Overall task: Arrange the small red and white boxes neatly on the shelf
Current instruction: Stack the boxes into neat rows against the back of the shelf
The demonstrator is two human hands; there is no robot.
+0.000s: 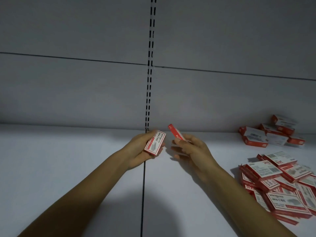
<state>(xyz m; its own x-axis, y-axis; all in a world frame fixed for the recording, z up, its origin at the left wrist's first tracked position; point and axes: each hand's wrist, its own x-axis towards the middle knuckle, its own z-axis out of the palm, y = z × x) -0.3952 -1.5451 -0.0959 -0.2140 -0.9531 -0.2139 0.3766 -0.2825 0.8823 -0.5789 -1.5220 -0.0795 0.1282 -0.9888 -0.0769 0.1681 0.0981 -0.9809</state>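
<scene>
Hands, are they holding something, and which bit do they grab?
The left hand grips a face-up box by its long edges; the right hand pinches an edge-on box at its lower end.

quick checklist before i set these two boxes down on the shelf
1. Left hand has a secure hold on the left box: ok.
2. Right hand has a secure hold on the right box: ok, pinched at its lower end.
3. Both boxes turned the same way: not ok, one shows its printed face, the other its red edge.
4. Bare shelf under the hands: ok.
5. Near pile and far pile tidy: not ok, both jumbled.
</scene>
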